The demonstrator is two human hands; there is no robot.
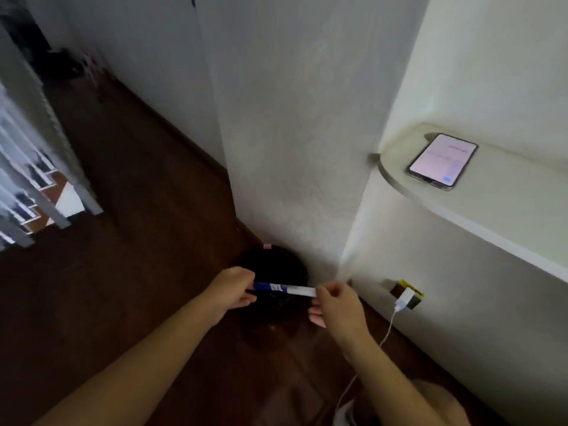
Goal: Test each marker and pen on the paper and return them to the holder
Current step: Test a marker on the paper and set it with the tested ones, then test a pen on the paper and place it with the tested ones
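A marker [284,289] with a blue section and a white section is held level in the air between both hands, just above a dark round object [276,265] that stands on the floor at the foot of the wall corner; what that object is cannot be told. The blue end is enclosed by the curled fingers and thumb of the left hand [232,287], and the white end is pinched between the thumb and fingertips of the right hand [336,302], its other fingers loosely bent below. Which end carries the cap cannot be made out. The marker is judged to be light, stiff and smooth plastic, so a modest grip should be enough. It would best be taken by the barrel with one hand and by the cap with the other, and pulled straight along its length so that nothing slips or bends. Neither paper nor a holder can be seen in the head view. The floor [138,241] is dark polished wood, and the walls [292,118] are pale and textured. A lit phone [442,161] lies on a rounded pale shelf [491,216] at the right. A white charger [405,298] is plugged in low on the wall beneath it, and its cable [388,330] trails down to the floor. A white railing [37,179] stands at the left edge.
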